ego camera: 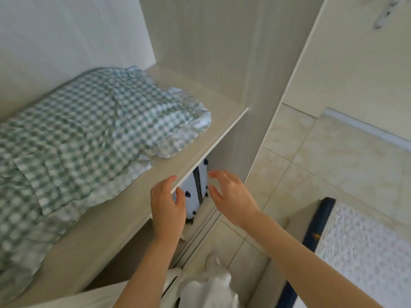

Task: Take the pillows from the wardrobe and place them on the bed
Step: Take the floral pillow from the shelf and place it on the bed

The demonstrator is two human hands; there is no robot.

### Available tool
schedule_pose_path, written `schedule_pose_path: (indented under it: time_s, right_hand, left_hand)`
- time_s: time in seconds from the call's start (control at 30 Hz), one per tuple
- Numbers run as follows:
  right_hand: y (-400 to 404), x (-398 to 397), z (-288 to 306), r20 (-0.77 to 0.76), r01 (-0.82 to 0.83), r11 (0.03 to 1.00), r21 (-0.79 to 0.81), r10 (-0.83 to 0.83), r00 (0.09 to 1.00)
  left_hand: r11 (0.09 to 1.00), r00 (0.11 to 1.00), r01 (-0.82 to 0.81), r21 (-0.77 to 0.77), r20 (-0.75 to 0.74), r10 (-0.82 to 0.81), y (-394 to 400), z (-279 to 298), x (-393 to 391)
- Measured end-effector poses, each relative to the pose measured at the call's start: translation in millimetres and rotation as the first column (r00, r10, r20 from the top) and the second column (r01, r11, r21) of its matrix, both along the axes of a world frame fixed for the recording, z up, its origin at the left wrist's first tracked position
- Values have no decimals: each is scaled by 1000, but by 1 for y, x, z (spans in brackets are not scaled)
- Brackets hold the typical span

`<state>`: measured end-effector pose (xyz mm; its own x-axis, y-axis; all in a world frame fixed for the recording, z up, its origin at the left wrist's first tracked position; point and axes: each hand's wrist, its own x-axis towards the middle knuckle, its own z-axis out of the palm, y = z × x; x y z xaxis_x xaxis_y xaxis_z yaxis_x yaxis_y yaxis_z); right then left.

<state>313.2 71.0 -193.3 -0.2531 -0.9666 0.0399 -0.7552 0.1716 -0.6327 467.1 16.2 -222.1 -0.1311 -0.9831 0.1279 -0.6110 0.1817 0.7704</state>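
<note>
While both hands reach under the wardrobe shelf (pixel 200 150), I judge the task barely begun. The left hand (pixel 166 203) lies against the pale pillow with dark spots (pixel 193 192) standing in the lower compartment, at about six o'clock of the view; whether its fingers actually clasp the fabric I cannot tell. The right hand (pixel 231 196) is spread wide, released, just beside the pillow's right edge and apparently not touching it. A green checked pillow (pixel 89 134) lies on the shelf, from nine to ten o'clock, untouched. The bed (pixel 364 247) appears at four o'clock, and the part I see carries no pillow. I count both pillows as left to carry across.
</note>
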Motion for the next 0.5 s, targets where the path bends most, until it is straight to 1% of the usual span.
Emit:
schedule_pose_path:
  time_s: [0.13,0.27,0.4,0.5]
  right_hand:
    - [-65,-8,8,-35,-143,989,-24,142,989]
    - [-117,-16,11,-76,-291,956,-34,288,955]
    - [-163,-24,10,-114,-419,905,-77,410,905]
    - [-197,-29,8,-151,-522,849,-86,506,849]
  left_hand:
    - [992,992,-122,-44,5,123,-49,5,-13]
    - [968,969,-236,-88,48,241,-84,8,-14]
    - [938,931,-309,-159,149,332,-110,7,-9]
    - [901,874,-384,-201,236,425,-127,9,-3]
